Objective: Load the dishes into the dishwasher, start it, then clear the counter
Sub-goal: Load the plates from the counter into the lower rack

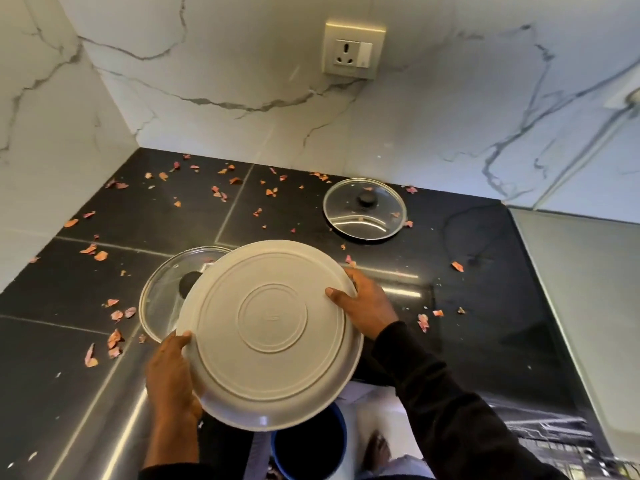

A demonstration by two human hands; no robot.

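Observation:
I hold a large beige plate (270,337) upside down and tilted, over the front edge of the black counter (166,220). My left hand (171,372) grips its lower left rim and my right hand (365,303) grips its upper right rim. A glass lid with a black knob (162,299) lies on the counter, partly hidden behind the plate. A second glass lid (364,208) lies further back on the right.
Several pink and orange peel scraps (114,341) are strewn over the counter. A blue bin (310,445) stands on the floor below the plate. A wall socket (353,50) sits on the marble backsplash. A wire rack (561,445) shows at the lower right.

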